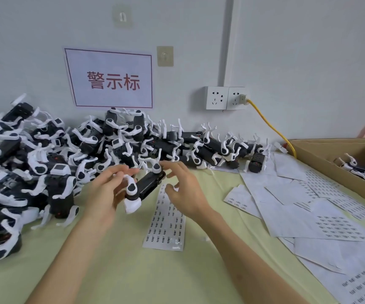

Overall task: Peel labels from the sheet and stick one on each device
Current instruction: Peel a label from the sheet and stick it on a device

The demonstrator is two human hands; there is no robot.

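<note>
My left hand (109,189) holds a black device with white legs (144,186) above the table, its fingers curled round the near end. My right hand (183,189) hovers just right of the device with fingers spread and loosely bent; its thumb and a fingertip are close together over what may be a small label, but I cannot tell. A label sheet (166,222) with several rows of small printed labels lies flat on the table under my hands.
A large pile of black and white devices (45,159) fills the left and back of the yellow-green table (133,270). Used and partly used label sheets (308,216) lie scattered at right. A cardboard box (321,159) at far right holds a few devices. Wall sockets with a yellow cable (269,126) stand behind.
</note>
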